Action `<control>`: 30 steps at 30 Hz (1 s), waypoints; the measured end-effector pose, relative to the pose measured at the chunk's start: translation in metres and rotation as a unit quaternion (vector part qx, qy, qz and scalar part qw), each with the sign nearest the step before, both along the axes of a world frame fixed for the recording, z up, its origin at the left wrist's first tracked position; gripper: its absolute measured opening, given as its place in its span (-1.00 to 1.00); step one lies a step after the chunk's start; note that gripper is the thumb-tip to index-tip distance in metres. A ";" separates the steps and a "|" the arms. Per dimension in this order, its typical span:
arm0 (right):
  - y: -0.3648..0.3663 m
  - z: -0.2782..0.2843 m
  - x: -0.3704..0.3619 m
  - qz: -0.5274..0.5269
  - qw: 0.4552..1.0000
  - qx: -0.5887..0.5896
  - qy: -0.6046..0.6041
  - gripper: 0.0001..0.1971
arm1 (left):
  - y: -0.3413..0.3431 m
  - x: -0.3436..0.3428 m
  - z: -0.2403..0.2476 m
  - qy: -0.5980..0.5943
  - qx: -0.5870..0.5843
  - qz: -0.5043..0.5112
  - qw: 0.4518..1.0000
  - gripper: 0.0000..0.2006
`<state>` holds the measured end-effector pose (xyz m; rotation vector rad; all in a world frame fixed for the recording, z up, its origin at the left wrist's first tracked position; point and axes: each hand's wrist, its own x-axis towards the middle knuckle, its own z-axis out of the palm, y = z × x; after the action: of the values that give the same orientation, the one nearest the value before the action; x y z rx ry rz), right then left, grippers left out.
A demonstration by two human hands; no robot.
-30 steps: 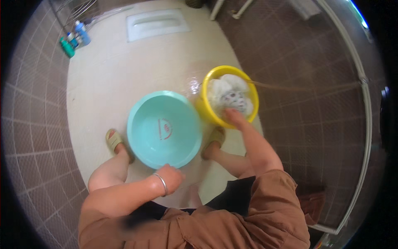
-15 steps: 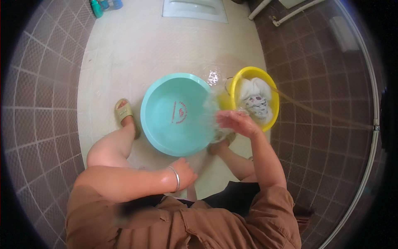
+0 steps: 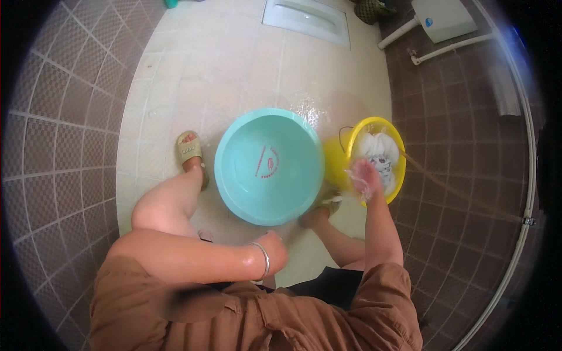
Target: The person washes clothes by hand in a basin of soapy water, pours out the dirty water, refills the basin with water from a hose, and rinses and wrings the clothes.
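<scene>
My right hand (image 3: 366, 178), wet with water streaming off it, is at the near left rim of a yellow bucket (image 3: 353, 143). Its fingers are loosely apart, somewhat blurred, with nothing seen in them. The bucket leans slightly and holds white cloth (image 3: 377, 146) with a dark-patterned part. Left of it a round turquoise basin (image 3: 234, 181) with red print on its bottom sits on the floor; any water inside is hard to make out. My left hand (image 3: 274, 253) is curled closed below the basin's near edge, a silver bangle (image 3: 264, 257) on the wrist; nothing shows in it.
My sandalled foot (image 3: 189, 147) stands left of the basin, the other foot between basin and bucket. A thin brown hose or stream (image 3: 451, 181) runs from the right wall to the bucket. A squat toilet (image 3: 307, 22) and white pipes (image 3: 451, 48) lie at the far end. Wet floor glistens.
My right hand has moved right, from the basin's right edge to the bucket, and the splash over the basin is gone. The whole view has shifted a little; my left hand stays curled.
</scene>
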<state>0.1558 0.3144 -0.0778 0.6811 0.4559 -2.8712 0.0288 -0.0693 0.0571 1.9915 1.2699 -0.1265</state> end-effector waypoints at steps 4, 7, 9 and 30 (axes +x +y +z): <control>-0.083 0.074 -0.093 -0.103 0.955 0.265 -0.088 -0.67 | 0.002 -0.009 0.010 -0.029 0.029 0.020 0.999 -0.85; -0.087 0.086 -0.102 -0.090 0.919 0.364 -0.120 -0.70 | 0.001 -0.011 0.007 -0.018 0.012 -0.009 1.000 -0.86; -0.072 0.072 -0.084 -0.104 0.864 0.468 -0.153 -0.72 | 0.001 -0.008 0.002 0.006 0.005 0.016 1.000 -0.85; -0.087 0.088 -0.124 -0.047 0.975 0.216 -0.033 -0.61 | 0.001 -0.014 0.020 -0.017 0.014 -0.019 1.000 -0.83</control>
<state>0.0315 0.2272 0.0103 0.8801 1.0852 -2.8438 0.0152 -0.0684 0.0770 2.0344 1.2202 -0.0934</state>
